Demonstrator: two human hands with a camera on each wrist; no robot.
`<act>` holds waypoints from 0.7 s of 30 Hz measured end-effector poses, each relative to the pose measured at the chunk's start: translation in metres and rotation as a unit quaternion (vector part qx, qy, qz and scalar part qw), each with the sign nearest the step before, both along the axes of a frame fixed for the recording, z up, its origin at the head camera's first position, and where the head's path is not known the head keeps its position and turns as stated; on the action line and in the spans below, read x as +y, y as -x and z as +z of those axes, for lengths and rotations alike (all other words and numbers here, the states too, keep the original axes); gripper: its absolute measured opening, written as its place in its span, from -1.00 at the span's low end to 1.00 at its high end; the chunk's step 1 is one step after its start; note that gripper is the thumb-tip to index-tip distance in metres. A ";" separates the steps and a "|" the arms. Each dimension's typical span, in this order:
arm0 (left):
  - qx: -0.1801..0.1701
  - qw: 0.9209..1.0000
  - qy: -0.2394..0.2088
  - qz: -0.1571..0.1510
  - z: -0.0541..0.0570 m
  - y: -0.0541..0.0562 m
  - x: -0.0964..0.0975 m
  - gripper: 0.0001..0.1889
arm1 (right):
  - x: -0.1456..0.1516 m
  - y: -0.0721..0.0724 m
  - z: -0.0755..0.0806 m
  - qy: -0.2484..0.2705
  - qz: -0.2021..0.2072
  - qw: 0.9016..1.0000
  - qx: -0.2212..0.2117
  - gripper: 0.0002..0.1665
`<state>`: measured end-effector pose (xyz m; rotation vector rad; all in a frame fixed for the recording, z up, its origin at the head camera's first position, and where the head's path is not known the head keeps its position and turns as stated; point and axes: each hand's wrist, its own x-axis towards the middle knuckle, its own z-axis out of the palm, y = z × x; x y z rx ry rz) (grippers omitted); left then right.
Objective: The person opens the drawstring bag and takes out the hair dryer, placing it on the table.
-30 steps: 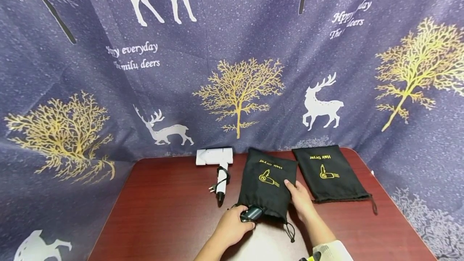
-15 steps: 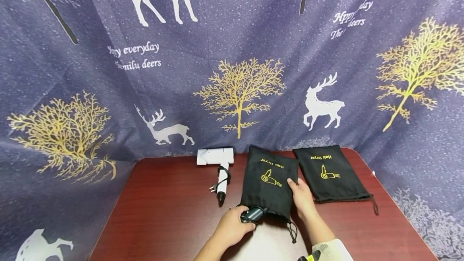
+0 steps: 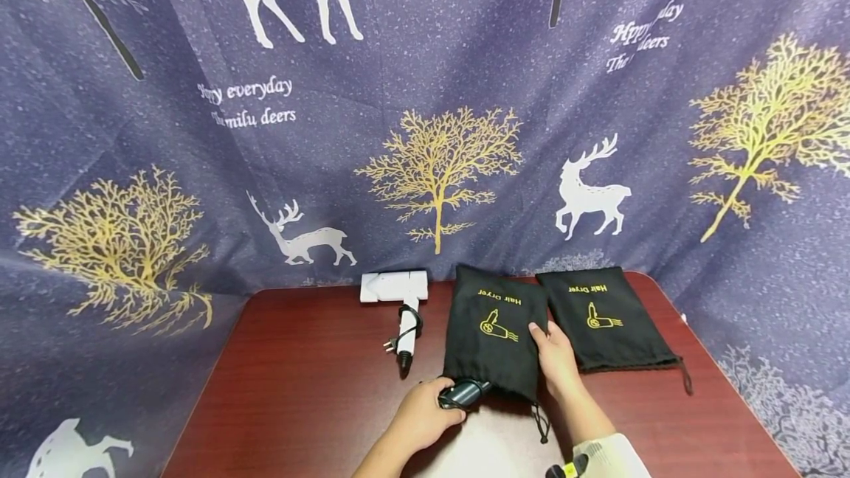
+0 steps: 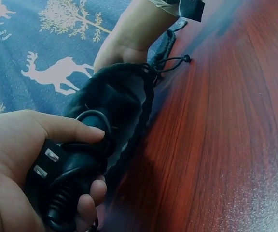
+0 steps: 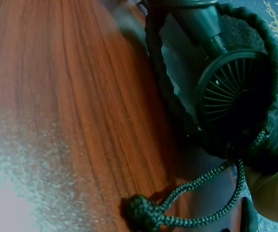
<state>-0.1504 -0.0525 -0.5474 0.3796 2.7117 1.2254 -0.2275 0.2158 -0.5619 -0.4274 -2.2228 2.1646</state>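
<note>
My left hand (image 3: 425, 413) grips the handle of a dark hair dryer (image 3: 466, 393). The dryer's black cord is wound round the handle, and its plug (image 4: 47, 162) shows under the palm in the left wrist view. The dryer's head is inside the mouth of a black drawstring bag (image 3: 494, 364) printed with "Hair Dryer". Through that mouth the right wrist view shows the dryer's round grille (image 5: 228, 89). My right hand (image 3: 558, 361) holds the bag's right side, thumb on top; its other fingers are mostly hidden. A drawstring loop (image 5: 199, 221) hangs from the bag's mouth.
A white hair dryer (image 3: 393, 287) with its cord wrapped round the handle lies left of the bag. To the right lies a second black drawstring bag (image 3: 631, 341), flat. Behind the reddish wooden table (image 3: 299, 382) hangs a patterned cloth (image 3: 425, 80).
The bag and my right hand have shifted slightly right, and the bag now overlaps the second bag's edge. My left hand stays on the dryer's handle, almost in place.
</note>
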 end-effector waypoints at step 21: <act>0.014 1.000 0.016 -0.009 -0.002 0.002 -0.004 -0.50 | -0.001 0.006 0.005 -0.037 -0.005 0.999 0.012 -0.50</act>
